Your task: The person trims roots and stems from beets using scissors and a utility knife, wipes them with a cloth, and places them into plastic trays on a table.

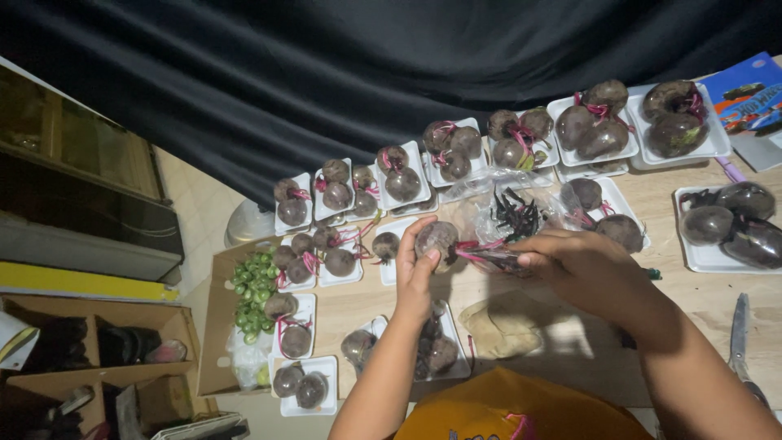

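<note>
Step in hand: the person is holding a single beetroot [437,238] up over the surface [692,305], apparently working on its pink stalk ends or its clear wrapping; which of the two is hard to tell.
Left hand: the left hand [417,273] is closing its fingers around the beetroot from below and from the side, with the fingertips pressing on its dark skin.
Right hand: the right hand [580,265] is pinching the pink stalks and a crumpled piece of clear plastic film [497,224] just beside the beetroot, with the fingers curled shut on them.
Where the beetroot is: it is sitting between the two hands, above the surface and touching no tray.
Next move, as a judgement: it seems to call for a steady grip by the left hand while the right pulls or wraps, and then for a free tray.
White foam trays: many trays with beetroots [593,130] are lying in rows along the dark cloth [366,73], and more are lying near the left hand [297,379].
In the way: a filled tray [440,352] is lying right under the left forearm and a beige cloth [503,326] under the hands, so set-down room looks tight.
Other things: green fruits in a cardboard box [254,289] are lying at the surface's far end, and scissors [740,336] are lying well apart from the right hand.
</note>
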